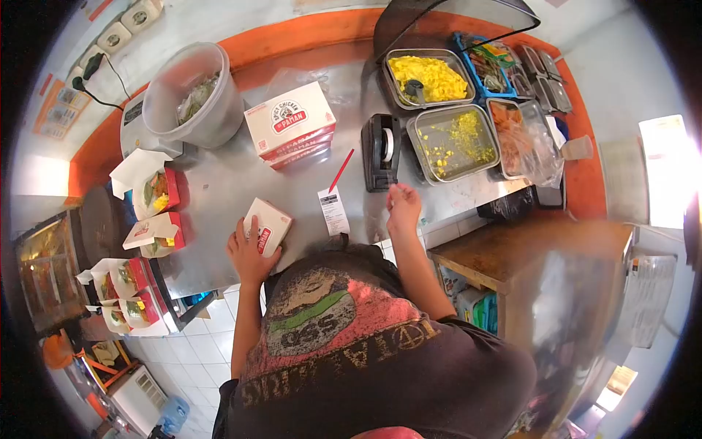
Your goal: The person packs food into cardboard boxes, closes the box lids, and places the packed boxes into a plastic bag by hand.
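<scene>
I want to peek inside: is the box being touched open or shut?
Shut: the box at the left grip has its printed top lying flat, with no inside showing.

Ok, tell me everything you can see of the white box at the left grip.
The white food box looks like card, with red lettering that seems to read PAMAN. It appears closed. It sits slantwise on the metal tabletop, close to the near edge. The left grip touches it, spread around one corner.
</scene>
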